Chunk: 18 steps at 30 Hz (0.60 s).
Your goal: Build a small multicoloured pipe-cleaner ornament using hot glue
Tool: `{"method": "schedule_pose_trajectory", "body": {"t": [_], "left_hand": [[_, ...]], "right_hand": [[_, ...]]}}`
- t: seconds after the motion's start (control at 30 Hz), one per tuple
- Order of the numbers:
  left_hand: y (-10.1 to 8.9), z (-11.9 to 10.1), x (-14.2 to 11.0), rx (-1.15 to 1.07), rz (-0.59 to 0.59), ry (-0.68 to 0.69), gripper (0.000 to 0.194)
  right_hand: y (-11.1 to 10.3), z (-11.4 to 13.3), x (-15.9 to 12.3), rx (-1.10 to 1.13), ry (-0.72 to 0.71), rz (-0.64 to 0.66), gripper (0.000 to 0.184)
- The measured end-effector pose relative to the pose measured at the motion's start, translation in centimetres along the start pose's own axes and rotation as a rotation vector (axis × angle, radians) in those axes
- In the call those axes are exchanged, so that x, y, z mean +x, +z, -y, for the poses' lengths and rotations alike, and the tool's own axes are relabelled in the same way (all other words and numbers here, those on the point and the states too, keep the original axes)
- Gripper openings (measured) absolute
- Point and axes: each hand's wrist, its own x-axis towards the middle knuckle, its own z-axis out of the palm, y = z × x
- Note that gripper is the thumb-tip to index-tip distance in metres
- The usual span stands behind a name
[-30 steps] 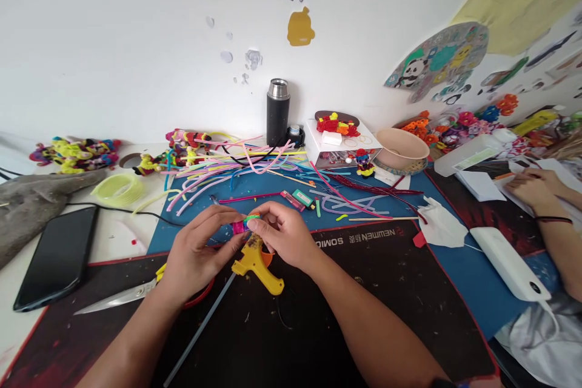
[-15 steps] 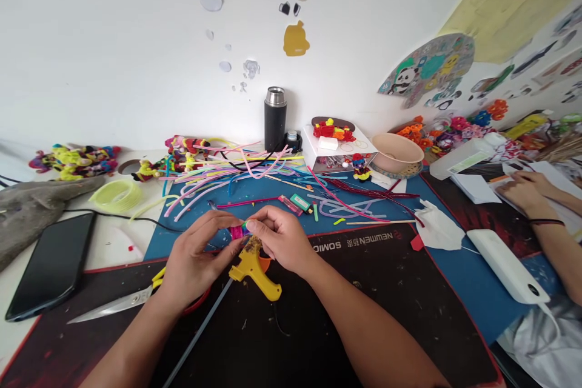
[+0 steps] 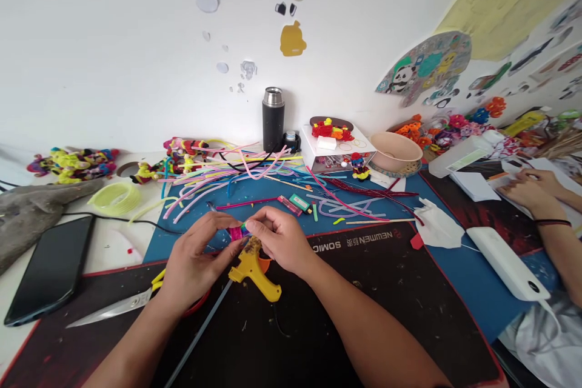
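My left hand pinches a small magenta pipe-cleaner piece with some purple and green at its right end. The fingertips of my right hand close on that same end, hiding part of it. Just beneath them lies a yellow hot glue gun, its tip crusted with dark residue and a long translucent glue stick running out of its rear. Scissors with yellow and red handles lie under my left wrist, partly hidden.
Bundled pipe cleaners spread behind my hands, before a black thermos. A phone is at left, a white power bank at right. Finished dolls line the wall. Another person's hands work at far right.
The view has shifted very slightly. Both hands stay in the same grip on the pipe-cleaner piece, and the glue gun has not moved. At far right the other person's hands shifted a little.
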Motion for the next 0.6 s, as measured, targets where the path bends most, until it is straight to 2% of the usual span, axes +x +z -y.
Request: {"method": "schedule_pose_trajectory", "body": {"t": [0.17, 0.37, 0.6], "left_hand": [[0.05, 0.26, -0.15, 0.029, -0.005, 0.025, 0.011], [0.1, 0.08, 0.04, 0.086, -0.038, 0.114, 0.012], [0.09, -0.14, 0.03, 0.101, -0.053, 0.154, 0.01]], "right_hand": [[0.2, -0.11, 0.02, 0.05, 0.009, 0.015, 0.033], [0.44, 0.2, -0.13, 0.137, 0.009, 0.074, 0.041], [0.41, 0.04, -0.02, 0.092, 0.009, 0.02, 0.038]]}}
